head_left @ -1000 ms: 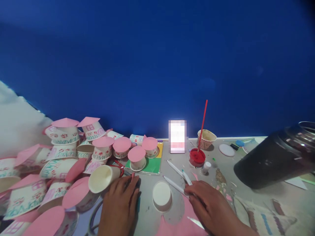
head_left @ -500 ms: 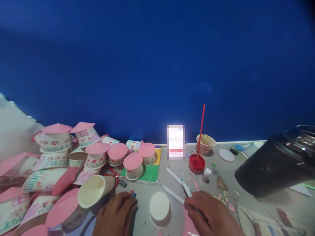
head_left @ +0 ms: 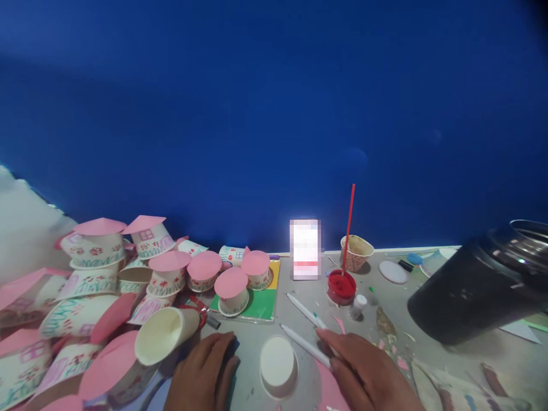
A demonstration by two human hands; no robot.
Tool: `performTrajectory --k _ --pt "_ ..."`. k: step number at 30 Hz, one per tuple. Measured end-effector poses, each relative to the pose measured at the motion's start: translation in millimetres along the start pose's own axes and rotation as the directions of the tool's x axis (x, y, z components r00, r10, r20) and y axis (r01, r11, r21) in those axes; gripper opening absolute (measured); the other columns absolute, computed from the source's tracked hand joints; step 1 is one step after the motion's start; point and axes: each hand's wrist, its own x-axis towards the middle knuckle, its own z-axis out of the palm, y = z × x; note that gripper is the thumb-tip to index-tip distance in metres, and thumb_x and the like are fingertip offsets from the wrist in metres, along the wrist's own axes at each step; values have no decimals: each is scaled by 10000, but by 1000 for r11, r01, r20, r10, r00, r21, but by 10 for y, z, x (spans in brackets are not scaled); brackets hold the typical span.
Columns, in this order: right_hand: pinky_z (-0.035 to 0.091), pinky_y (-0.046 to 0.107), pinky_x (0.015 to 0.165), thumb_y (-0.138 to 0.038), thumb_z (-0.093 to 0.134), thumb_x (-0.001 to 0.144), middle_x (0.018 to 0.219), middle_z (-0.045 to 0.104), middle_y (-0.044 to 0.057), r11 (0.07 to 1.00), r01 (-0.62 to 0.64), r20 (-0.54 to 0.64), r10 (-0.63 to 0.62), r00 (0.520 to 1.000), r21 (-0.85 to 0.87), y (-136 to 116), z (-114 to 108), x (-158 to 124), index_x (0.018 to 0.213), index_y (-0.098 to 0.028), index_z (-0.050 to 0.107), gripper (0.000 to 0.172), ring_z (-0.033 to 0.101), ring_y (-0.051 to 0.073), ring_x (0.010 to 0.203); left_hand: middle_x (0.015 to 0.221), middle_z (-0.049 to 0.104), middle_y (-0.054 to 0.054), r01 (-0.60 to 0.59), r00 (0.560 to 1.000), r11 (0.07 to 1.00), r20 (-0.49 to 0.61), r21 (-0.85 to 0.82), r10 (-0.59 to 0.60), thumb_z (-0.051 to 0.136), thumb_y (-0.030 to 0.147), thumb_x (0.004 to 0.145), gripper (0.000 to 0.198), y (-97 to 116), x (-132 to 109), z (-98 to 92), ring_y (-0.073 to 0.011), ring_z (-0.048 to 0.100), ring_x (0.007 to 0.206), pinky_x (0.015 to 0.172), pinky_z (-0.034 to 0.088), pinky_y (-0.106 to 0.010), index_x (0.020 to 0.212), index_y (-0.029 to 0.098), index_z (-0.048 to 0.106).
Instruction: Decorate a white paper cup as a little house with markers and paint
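My left hand (head_left: 205,371) lies knuckles up on the grey table, fingers curled together over something dark blue that I cannot make out. An overturned plain white paper cup (head_left: 278,365) stands between my hands. My right hand (head_left: 368,371) rests flat on a pink paper cut-out (head_left: 329,393), and its stretched fingertips touch a white pen (head_left: 305,345). A second white pen (head_left: 303,308) lies just beyond. To the left of my left hand an empty cup (head_left: 165,334) lies on its side.
A pile of decorated cups with pink paper roofs (head_left: 128,274) fills the left. A red paint lid (head_left: 341,286) with a red stick (head_left: 349,228), a patterned cup (head_left: 356,252), a small bottle (head_left: 357,305) and a large black container (head_left: 479,291) stand right. Behind is a blue wall (head_left: 274,114).
The view has tilted up slightly. My left hand has closed further over the coloured tips seen earlier. My right hand has stretched its fingers along the white pen.
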Motion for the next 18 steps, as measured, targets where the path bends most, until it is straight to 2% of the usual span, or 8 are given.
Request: performTrajectory --k 3,6,12,18 --pt "679 308 829 -248 593 1003 1266 827 85 993 -116 21 116 993 32 2 7 -27 1533 -314 607 534 831 275 1047 1024 833 -49 -32 998 999 48 -3 32 573 386 1042 260 -2 44 -52 -244 819 868 682 663 -345 1175 260 756" --pt "678 325 887 -249 616 979 1287 820 93 983 -167 57 163 985 72 27 43 -58 1571 -299 579 595 832 281 1068 1003 823 -43 -35 996 999 81 -10 36 603 319 1013 228 -11 71 -85 -234 818 847 667 657 -332 1165 255 761" --pt "680 332 878 -278 634 984 1276 823 96 983 -181 78 177 981 45 74 72 -59 1469 -290 677 487 825 297 1098 937 785 -63 -4 992 998 122 -60 12 607 243 970 240 -29 79 -69 -223 797 771 640 644 -299 1126 255 789" --pt "683 311 802 -287 617 984 1236 839 84 986 -164 77 166 983 -36 62 49 -30 1374 -294 736 408 841 290 1021 887 779 -37 -10 997 991 70 -133 19 581 220 984 183 31 162 -113 -206 791 739 629 643 -283 993 269 757"
